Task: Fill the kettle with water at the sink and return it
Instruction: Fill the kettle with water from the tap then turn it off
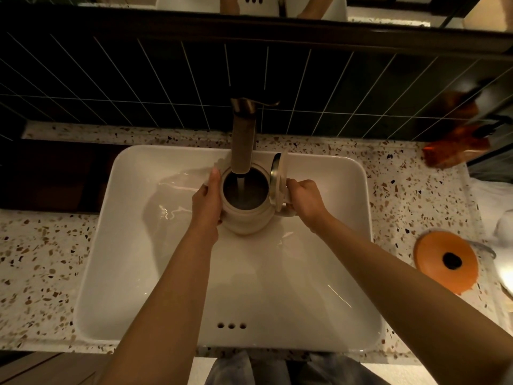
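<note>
A cream kettle [247, 220] is held over the white sink [133, 245], right under the bronze tap [244, 140]. Its hinged lid [279, 180] stands open on the right side. A stream of water runs from the spout into the kettle's dark opening. My left hand [206, 201] lies flat against the kettle's left side. My right hand [305, 202] is closed around the handle on the right.
A speckled terrazzo counter [41, 259] surrounds the sink, with a dark tiled wall behind. An orange round lid with a black knob [447, 261] lies on the counter at the right. Orange packets [455, 150] sit at the far right, and white cloth lies beside them.
</note>
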